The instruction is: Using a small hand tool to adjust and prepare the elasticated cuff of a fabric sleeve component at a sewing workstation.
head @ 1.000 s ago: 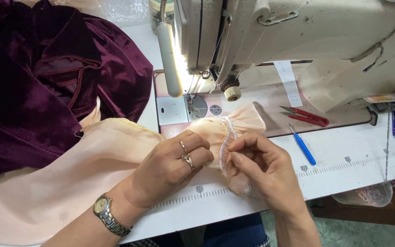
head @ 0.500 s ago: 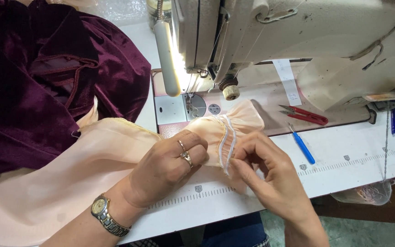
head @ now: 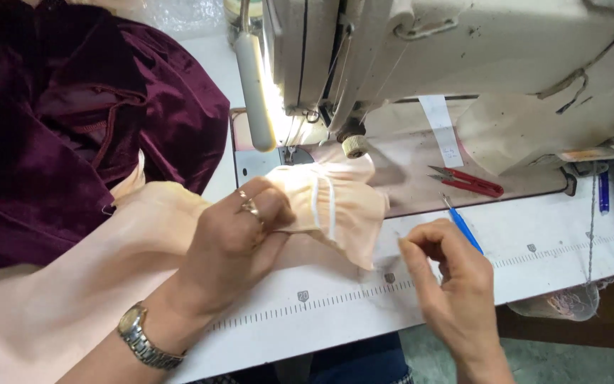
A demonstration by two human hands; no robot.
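Sewing machine [head: 463,64]: it fills the top of my view, lamp lit, with its needle area just above the gathered end of my cloth.
Table [head: 548,249]: white top with a printed measuring scale along the front edge; my work lies across it.
Maroon velvet garment [head: 72,121]: heaped at the far left, partly over the peach piece.
Peach fabric [head: 108,249]: a long pale length running from the lower left up to the machine bed, its gathered cuff end [head: 335,206] lying just short of the needle.
Left hand [head: 236,242]: I grip the cloth just behind the gathers, fingers closed over a fold, rings and watch showing.
Right hand [head: 449,284]: off the cloth, hovering over the table beside the blue pen [head: 462,224], thumb and fingertips pinched together; whether they hold a thread I cannot tell.
Red snips [head: 470,183]: lying on the machine bed beyond the pen, untouched.
Step in hand: I judge I am tidying the gathered end between seams.
Next move: my right hand must come back to the cuff and steady its edge.
Change: a second ago both hands were pinching the gathers; now my right has drawn away to the right, and the cuff lies spread flatter.
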